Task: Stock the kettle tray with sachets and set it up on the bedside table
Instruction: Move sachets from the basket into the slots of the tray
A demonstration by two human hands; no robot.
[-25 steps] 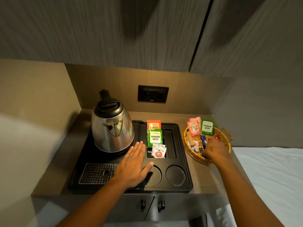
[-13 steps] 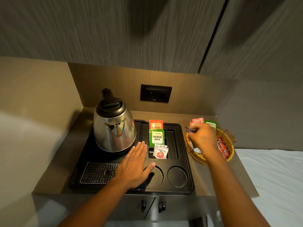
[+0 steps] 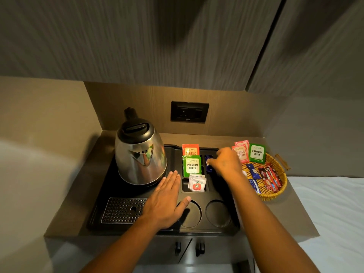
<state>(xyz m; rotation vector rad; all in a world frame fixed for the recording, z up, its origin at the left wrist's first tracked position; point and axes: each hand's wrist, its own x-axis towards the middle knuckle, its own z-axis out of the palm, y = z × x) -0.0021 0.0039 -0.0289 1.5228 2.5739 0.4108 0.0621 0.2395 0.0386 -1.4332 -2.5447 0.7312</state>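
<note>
My left hand (image 3: 167,201) lies flat, fingers together and holding nothing, on the black plastic kettle tray (image 3: 98,217) near its front edge. My right hand (image 3: 226,164) pinches a dark blue sachet (image 3: 208,163) over the tray's back-right slot. The round woven wicker basket (image 3: 279,194) of sachets sits at the bedside table's (image 3: 295,223) right edge; the steel kettle (image 3: 140,154) stands back-left.

Single head-worn wide-angle view, looking forward and steeply down at close range; bedside table (image 3: 291,219) fills the lower frame, wall toward 12 o'clock.
</note>
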